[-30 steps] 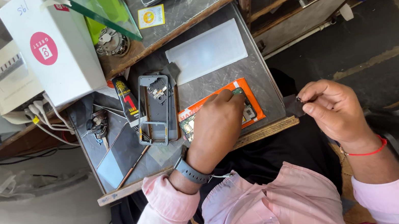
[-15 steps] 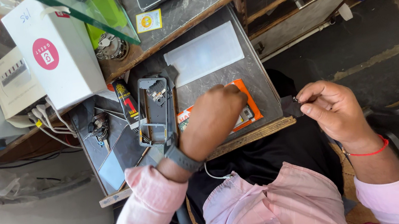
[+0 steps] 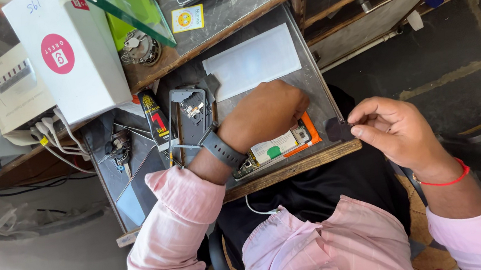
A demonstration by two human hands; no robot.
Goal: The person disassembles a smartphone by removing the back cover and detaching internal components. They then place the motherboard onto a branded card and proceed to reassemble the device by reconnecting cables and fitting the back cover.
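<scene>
My left hand [image 3: 267,113], with a dark watch on its wrist, lies curled over an opened phone [image 3: 273,148] in an orange frame [image 3: 311,129] on the grey metal tray [image 3: 313,76]. It covers most of the phone, and a circuit board and a pale battery show below the knuckles. My right hand [image 3: 389,128], with a red thread at the wrist, hovers off the tray's right edge. Between thumb and forefinger it pinches a small dark flat piece [image 3: 337,129].
A bare phone frame [image 3: 189,120], a small glue tube [image 3: 155,120], tweezers and a pale rectangular sheet [image 3: 252,60] lie on the tray. A white box [image 3: 72,55], a white power strip [image 3: 15,90] with cables and a green-edged glass pane [image 3: 134,6] stand on the bench behind.
My left hand has slid up and further over the phone, hiding more of the orange frame. My right hand has kept its pinch on the dark piece, almost unmoved.
</scene>
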